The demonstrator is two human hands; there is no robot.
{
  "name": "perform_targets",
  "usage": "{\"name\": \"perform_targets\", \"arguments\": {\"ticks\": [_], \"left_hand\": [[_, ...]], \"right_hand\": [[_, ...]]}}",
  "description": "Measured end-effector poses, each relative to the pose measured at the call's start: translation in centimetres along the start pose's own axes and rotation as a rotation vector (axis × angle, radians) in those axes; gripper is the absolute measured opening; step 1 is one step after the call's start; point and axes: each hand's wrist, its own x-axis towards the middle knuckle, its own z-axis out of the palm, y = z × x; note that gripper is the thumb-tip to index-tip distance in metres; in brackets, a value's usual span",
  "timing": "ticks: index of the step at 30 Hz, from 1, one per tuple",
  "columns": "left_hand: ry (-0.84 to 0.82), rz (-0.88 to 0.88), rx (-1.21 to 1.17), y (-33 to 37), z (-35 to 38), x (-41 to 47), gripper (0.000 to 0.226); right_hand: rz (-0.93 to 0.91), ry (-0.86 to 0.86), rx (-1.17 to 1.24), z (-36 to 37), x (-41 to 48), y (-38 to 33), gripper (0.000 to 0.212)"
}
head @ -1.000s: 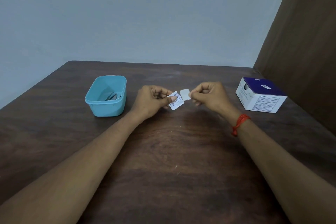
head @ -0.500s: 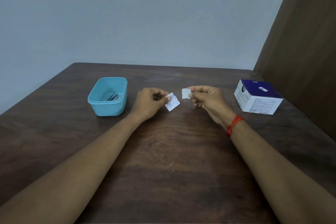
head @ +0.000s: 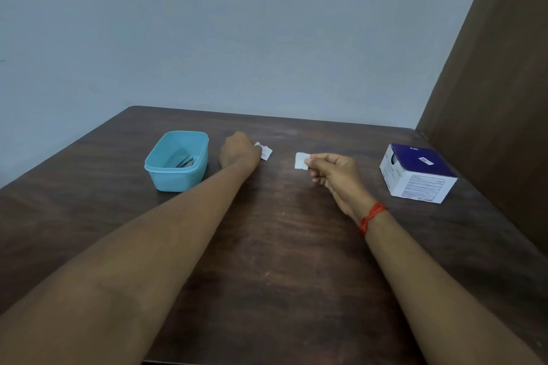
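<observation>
I pinch a small white pad (head: 301,160) in my right hand (head: 333,172), held above the surface (head: 281,246). My left hand (head: 238,149) grips the torn wrapper (head: 264,152), well apart from it, near the blue tub (head: 178,161). A box (head: 416,173) sits right.

Left hand (head: 238,151) holds a torn wrapper (head: 264,152); right hand (head: 335,170) pinches what looks like a white pad (head: 301,160).
</observation>
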Motion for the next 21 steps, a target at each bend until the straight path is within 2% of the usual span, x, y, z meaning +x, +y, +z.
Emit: {"name": "perform_targets", "arguments": {"ticks": [6, 10, 11, 15, 18, 21], "left_hand": [[0.014, -0.043, -0.080, 0.4, -0.2, -0.7, 0.034], [0.043, 0.102, -0.116, 1.4, -1.2, -3.2, 0.050], [0.062, 0.169, -0.145, 1.6, -1.8, -3.9, 0.049], [0.130, 0.330, -0.198, 1.8, -7.4, -5.0, 0.014], [0.127, 0.342, 0.055, 0.5, -12.4, -3.5, 0.011], [-0.033, 0.187, 0.463, -1.6, -15.7, -1.3, 0.010]], "right_hand": [[-0.003, 0.008, -0.039, -0.3, 0.2, 0.1, 0.005], [-0.014, 0.012, -0.085, -0.2, -0.2, 0.2, 0.004], [-0.016, 0.015, -0.098, -0.2, -0.2, 0.1, 0.004], [-0.026, 0.016, -0.094, 0.2, -0.4, -0.2, 0.006], [-0.032, 0.020, -0.111, 0.1, -0.5, -0.3, 0.007], [-0.042, 0.021, -0.138, 0.1, -0.5, -0.2, 0.008]]}}
